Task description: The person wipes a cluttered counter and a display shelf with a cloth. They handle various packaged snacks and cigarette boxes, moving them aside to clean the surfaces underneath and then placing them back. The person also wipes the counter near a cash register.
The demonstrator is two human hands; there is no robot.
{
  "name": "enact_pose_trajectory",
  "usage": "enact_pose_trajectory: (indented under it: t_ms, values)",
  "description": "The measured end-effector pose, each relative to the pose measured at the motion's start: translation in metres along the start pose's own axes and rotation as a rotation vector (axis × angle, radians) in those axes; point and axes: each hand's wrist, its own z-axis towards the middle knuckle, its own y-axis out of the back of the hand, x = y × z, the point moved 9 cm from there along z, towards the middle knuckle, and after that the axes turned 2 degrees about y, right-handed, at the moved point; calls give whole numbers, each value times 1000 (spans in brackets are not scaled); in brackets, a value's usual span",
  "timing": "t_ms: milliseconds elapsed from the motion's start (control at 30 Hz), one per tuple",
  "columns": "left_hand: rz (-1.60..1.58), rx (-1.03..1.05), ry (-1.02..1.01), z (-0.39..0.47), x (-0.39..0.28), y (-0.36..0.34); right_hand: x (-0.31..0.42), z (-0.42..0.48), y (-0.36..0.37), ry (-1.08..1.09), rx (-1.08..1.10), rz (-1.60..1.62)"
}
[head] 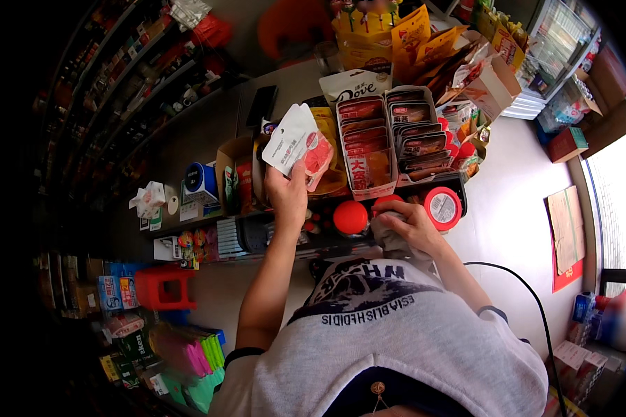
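Note:
My left hand [287,195] grips the lower end of a white and pink-red snack pouch [295,143] and holds it up over the counter display. A grey cloth [394,234] is bunched in my right hand [414,224], against the red-lidded jars at the counter's near edge. One round red lid [350,217] shows left of the cloth, and another red-rimmed tub [442,208] with a label stands to its right. Beyond my hands are two open cartons of flat snack packets, a left carton [368,167] and a right carton [422,135]. Behind them stands a white Dove pouch [354,86].
A dark phone [262,106] lies on the counter [224,112]. At left are a blue round-faced device [201,180] and a tissue pack [148,199]. Yellow packets [412,36] crowd the back. A red plastic stool [164,288] stands on the floor; a black cable [532,292] curves at right.

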Motion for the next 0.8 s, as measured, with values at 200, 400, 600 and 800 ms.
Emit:
enact_pose_trajectory:
  t_ms: [200, 400, 600, 800]
  values:
    - [114, -4, -104, -4, -20, -13, -2, -8, 4, -27, -19, -6]
    - [-33, -8, -70, -5, -24, -15, -6, -7, 4, 8, -41, -38]
    - [-229, 8, -83, -10, -18, -13, -4, -2, 0, 96, -55, -104]
    - [-465, 301, -78, -36, -29, -60, -3, -1, 1, 88, -41, -115]
